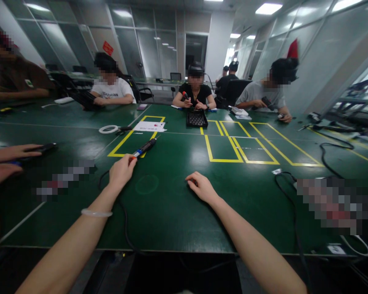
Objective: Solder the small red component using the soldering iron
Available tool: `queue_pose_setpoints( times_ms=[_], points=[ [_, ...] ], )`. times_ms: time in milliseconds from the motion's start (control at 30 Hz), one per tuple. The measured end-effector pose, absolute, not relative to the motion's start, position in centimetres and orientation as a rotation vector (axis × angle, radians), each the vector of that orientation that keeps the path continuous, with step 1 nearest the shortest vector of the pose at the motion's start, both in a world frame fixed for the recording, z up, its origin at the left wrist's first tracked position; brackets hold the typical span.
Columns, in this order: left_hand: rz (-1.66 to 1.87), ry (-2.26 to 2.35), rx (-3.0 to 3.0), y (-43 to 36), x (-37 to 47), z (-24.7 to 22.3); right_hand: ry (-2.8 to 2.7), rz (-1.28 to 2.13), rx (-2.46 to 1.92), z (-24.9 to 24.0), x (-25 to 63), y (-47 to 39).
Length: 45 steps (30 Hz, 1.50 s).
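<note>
My left hand (122, 171) is closed round the rear end of a black electric screwdriver (144, 148) with a blue band. The thin bit points away to the upper right, near a yellow-taped outline on the green table (171, 228). A black cord runs from behind this hand down over the table's front edge. My right hand (201, 187) rests low over the middle of the table, fingers loosely curled, a small gap between thumb and index finger. Nothing shows in it.
Yellow tape rectangles (227, 160) mark the table ahead. A white paper (150, 126) and a white cable coil (108, 129) lie beyond the screwdriver. Across the table, a person works at a black tray (196, 119). A co-worker's hands (15, 153) are at the left. Black cords (290, 198) run at the right.
</note>
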<state>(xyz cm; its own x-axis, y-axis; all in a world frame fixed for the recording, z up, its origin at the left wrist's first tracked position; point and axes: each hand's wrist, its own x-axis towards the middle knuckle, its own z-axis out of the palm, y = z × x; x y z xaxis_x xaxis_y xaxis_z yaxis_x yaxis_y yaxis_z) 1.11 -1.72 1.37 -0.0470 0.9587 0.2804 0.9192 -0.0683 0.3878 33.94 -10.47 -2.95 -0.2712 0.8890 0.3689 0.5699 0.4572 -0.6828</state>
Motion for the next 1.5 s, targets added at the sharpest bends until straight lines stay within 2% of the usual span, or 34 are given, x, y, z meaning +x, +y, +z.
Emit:
queue_pose_setpoints(
  times_ms=[67, 167, 333, 633, 933, 1267, 1500],
  points=[
    [0.844, 1.687, 1.936, -2.2, 3.5, 1.9, -1.938, 0.588, -1.194, -2.9, 34.0, -10.5],
    [0.788, 1.202, 1.783, -3.8, 8.1, 2.8, -1.847, 0.739, -1.137, -2.9, 34.0, -10.4],
    [0.558, 0.909, 1.689, -6.9, 13.9, 3.1, -1.687, 1.118, -0.941, -3.0, 33.7, -10.2],
    [0.536, 0.871, 1.751, -7.4, 14.5, 0.2, -1.6, 1.282, -0.923, -3.1, 33.2, -10.3],
    [0.701, 0.884, 2.113, -8.4, 14.5, 1.4, -1.53, 1.194, -1.03, -3.3, 33.9, -9.6],
    [0.713, 0.951, 2.065, -7.7, 14.0, 0.6, -1.48, 1.267, -0.895, -3.5, 33.5, -9.8],
    [0.732, 0.924, 2.012, -7.4, 13.7, 0.3, -1.234, 1.571, -0.839, -2.8, 33.7, -9.9]
  ],
)
